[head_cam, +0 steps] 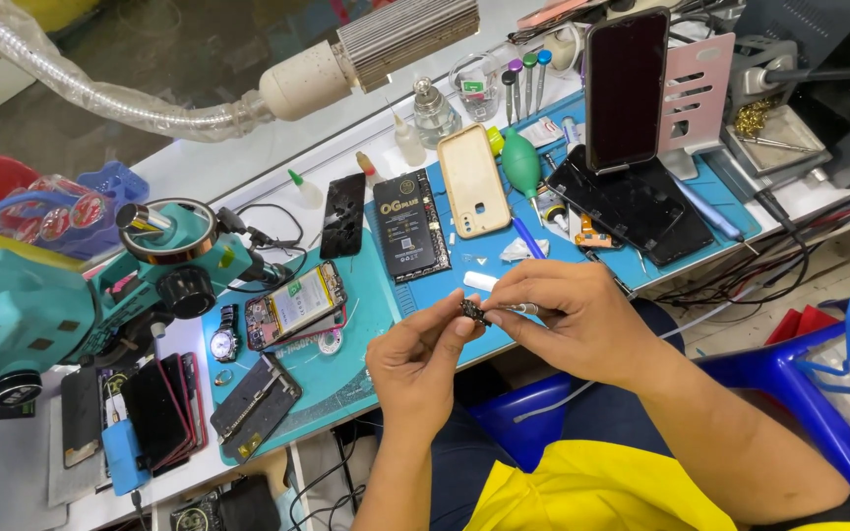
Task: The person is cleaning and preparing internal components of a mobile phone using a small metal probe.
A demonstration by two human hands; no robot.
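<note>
Left hand (413,359) pinches a small part (472,313), just below the blue mat (366,295). Right hand (568,320) grips tweezers (516,309) w/ tips on it.

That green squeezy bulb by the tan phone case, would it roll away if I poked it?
Probably. The green bulb looks round and fat, so it could roll in a curve toward its pointed tip. It seems soft rubber, likely light and squashy, and the tan phone case beside it might stop it.

A strip of bare blue mat (346,369) lay open just ahead of the left hand (415,364) — room to pass. Farther back the way was crowded: an opened phone (295,305), a black battery (410,224), a beige case (472,179) — and the microscope (71,295) blocked the left.
</note>
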